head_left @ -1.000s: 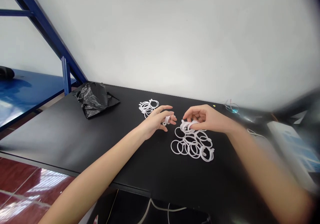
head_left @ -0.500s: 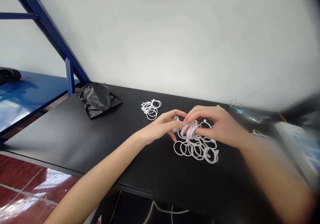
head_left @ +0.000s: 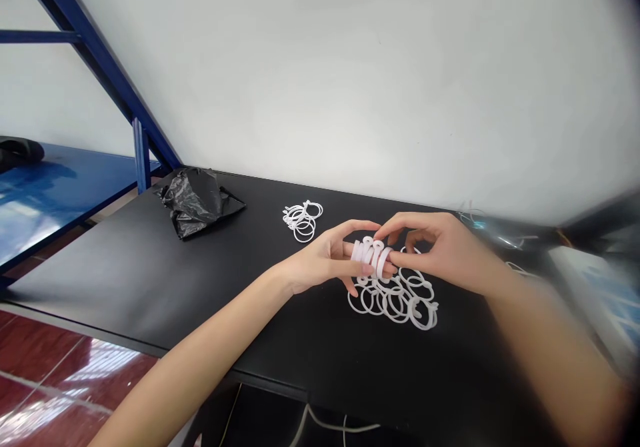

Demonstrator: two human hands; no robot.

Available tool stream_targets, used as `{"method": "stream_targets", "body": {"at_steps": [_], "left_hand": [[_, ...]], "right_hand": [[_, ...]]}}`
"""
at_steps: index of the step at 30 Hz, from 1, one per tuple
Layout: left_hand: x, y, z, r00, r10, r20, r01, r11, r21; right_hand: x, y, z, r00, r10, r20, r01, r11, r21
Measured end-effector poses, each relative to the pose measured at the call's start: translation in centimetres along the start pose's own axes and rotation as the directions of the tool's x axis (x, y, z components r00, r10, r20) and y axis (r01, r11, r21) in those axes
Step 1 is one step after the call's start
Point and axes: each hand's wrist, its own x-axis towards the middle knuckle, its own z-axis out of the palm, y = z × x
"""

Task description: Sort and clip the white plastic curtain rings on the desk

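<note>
Several white curtain rings, with small round eyelets on top, are lined up side by side on the fingers of my left hand. My left thumb presses on the row from the front. At the row's right end, my right hand pinches a ring with thumb and fingertips. Below both hands, a loose pile of the same rings lies on the black tabletop, partly covered by my fingers. A smaller cluster of rings lies farther back, left of the hands.
A crumpled black plastic bag lies at the back left of the table. A white wall stands behind it, with a blue metal frame at left. Clear plastic packaging and a blurred white-and-blue package are at right.
The rings that were tilted and spread between my hands now sit upright in a tight row on my left fingers. My right hand has shifted slightly right.
</note>
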Motion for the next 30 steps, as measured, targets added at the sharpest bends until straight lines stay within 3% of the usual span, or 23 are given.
{"method": "stream_targets", "body": {"at_steps": [10,16,22,25,30], "left_hand": [[-0.1,0.0,0.0,1.000,0.005,0.027,-0.004,1.000,-0.031],[0.0,-0.4,0.1,1.000,0.023,0.016,-0.023,1.000,-0.021],[0.0,-0.5,0.3,0.999,0.000,0.038,0.000,1.000,0.004],[-0.1,-0.3,0.4,1.000,-0.011,0.028,0.010,1.000,0.008],[-0.2,-0.1,0.5,0.997,0.003,0.082,-0.003,1.000,-0.005]], "right_hand": [[-0.2,-0.2,-0.3,0.995,0.101,0.026,-0.104,0.974,0.200],[-0.2,-0.2,0.2,0.996,0.072,-0.050,-0.063,0.984,0.164],[0.7,0.5,2.2,0.989,0.054,-0.136,-0.038,0.993,0.115],[1.4,2.0,3.0,0.993,0.093,-0.075,-0.081,0.986,0.144],[2.0,4.2,3.4,0.979,0.136,0.151,-0.161,0.973,0.165]]}}
